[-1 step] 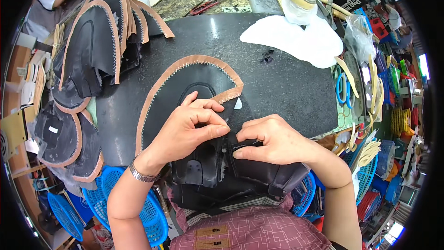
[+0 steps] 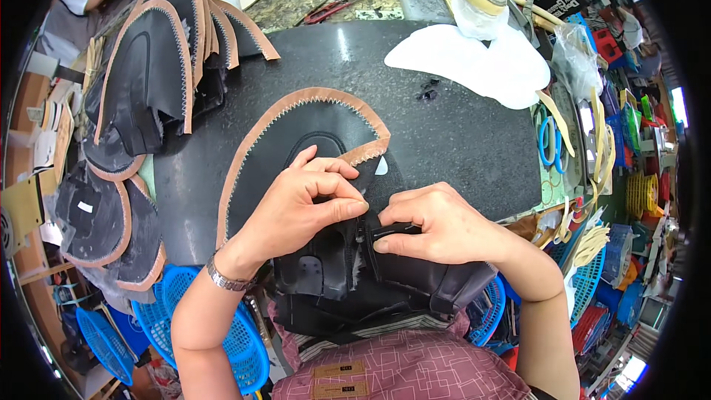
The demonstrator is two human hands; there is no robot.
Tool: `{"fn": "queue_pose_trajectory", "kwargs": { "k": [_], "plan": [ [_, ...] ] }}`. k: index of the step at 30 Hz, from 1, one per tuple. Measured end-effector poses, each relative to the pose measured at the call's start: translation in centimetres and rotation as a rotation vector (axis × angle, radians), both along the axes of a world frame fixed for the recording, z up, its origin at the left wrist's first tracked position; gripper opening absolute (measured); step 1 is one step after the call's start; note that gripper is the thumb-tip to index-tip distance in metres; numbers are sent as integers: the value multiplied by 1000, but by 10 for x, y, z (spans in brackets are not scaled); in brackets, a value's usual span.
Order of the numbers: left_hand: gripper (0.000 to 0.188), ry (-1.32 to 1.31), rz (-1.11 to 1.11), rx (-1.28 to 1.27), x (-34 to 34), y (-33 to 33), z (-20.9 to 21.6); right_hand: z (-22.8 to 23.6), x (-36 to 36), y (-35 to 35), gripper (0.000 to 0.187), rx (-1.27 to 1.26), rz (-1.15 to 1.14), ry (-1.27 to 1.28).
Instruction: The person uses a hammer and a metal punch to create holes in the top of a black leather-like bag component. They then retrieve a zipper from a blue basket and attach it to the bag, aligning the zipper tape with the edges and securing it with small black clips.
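Note:
A black leather boot upper [image 2: 263, 170] with a tan border, zigzag-stitched along its curved edge, lies at the front of the dark worktop and hangs over toward my lap. My left hand [image 2: 315, 196] rests over its middle, thumb and forefinger pinched together at the upper's inner edge, the other fingers loosely curled. Just to the right, my right hand [image 2: 437, 224] grips a black edge strip of the upper between thumb and bent fingers. A narrow gap with a dark, fuzzy edge runs between the two hands. What lies exactly between the left fingertips is too small to make out.
More black uppers with tan borders [image 2: 148, 67] are piled at the left. A white sole-shaped sheet [image 2: 474, 63] and a white-based post stand at the back right. Blue-handled scissors [image 2: 549, 141] lie at the right edge. Blue baskets [image 2: 241, 348] sit below. Tools lie at the back.
The gap between the hands looks slightly wider, and the black strip at my right fingers has tilted a little. Both hands hold nearly the same place.

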State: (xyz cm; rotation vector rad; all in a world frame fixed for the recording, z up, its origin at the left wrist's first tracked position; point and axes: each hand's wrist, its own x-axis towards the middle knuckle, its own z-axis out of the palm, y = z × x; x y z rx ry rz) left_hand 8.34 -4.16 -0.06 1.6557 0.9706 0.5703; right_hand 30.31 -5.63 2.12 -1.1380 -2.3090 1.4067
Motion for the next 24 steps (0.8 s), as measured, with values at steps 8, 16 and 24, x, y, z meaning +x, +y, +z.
{"fn": "queue_pose_trajectory", "kwargs": {
  "k": [8, 16, 24],
  "plan": [
    [16, 93, -39, -9, 0, 3, 6, 6, -10, -11, 16, 233, -45, -129],
    [15, 118, -34, 57, 2, -5, 3, 1, -8, -10, 16, 248, -62, -100],
    [11, 83, -5, 39, 3, -6, 0, -2, -9, -9, 19, 222, -35, -72]
  ]
}}
